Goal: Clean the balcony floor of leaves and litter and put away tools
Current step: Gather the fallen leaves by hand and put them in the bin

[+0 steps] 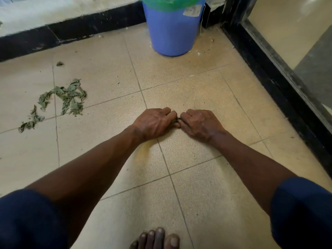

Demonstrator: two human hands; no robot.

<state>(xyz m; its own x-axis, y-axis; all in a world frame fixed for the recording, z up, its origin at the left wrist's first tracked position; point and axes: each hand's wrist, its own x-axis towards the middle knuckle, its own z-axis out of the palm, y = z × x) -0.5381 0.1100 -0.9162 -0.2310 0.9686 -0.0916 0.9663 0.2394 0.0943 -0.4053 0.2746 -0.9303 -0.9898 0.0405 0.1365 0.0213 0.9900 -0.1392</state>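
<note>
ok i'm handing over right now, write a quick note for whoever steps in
Left hand and right hand: both down on the tiles, fingers curled, pinching a small dark scrap between them.
Leaf pile lies on the floor to the left, untouched; blue bin with green liner stands ahead by the corner.
Done: the tiles around the hands look mostly bare.
Left: bin the scrap, then the leaf pile; no tools in view.

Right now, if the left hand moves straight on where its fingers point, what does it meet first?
Probably the small dark scrap held between the hands, then at once the right hand, whose curled fingers face the left hand closely.
</note>
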